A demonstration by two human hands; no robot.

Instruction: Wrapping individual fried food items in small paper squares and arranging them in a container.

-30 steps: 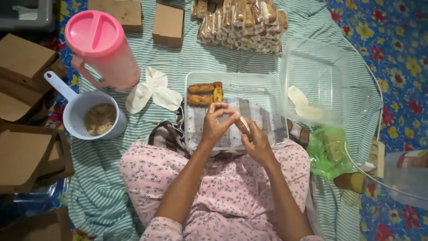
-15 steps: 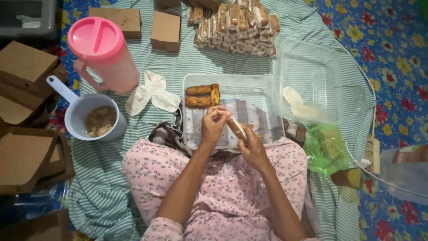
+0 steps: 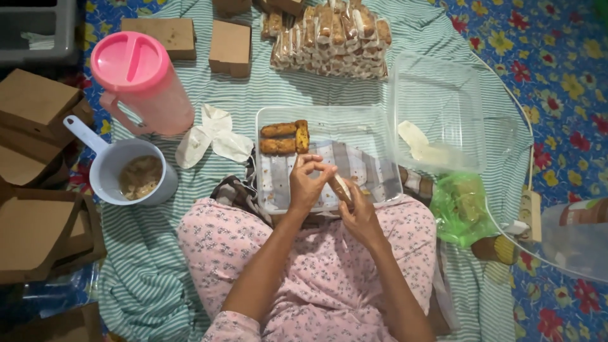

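Over the near edge of a clear plastic tray [image 3: 380, 149], my left hand [image 3: 308, 182] and my right hand [image 3: 360, 212] meet. Between them they hold a fried roll in a clear plastic sleeve [image 3: 341, 187]. My left fingertips pinch its upper end while my right hand grips its lower part. Three brown fried rolls [image 3: 283, 137] lie in the tray's far left corner on a striped cloth lining. My lap in pink flowered fabric [image 3: 316, 278] is below the hands.
A pile of wrapped rolls [image 3: 329, 35] lies at the back. Left stand a pink-lidded jug [image 3: 140, 85], a white scoop with brownish contents [image 3: 130, 174], crumpled white gloves [image 3: 212, 136] and brown cardboard boxes [image 3: 38, 120]. Right: a clear lid [image 3: 437, 114], a green bag [image 3: 462, 206].
The wrapped roll has turned more upright between my hands, and my left fingers have moved up to pinch its top end. Both hands stay over the tray's near edge.
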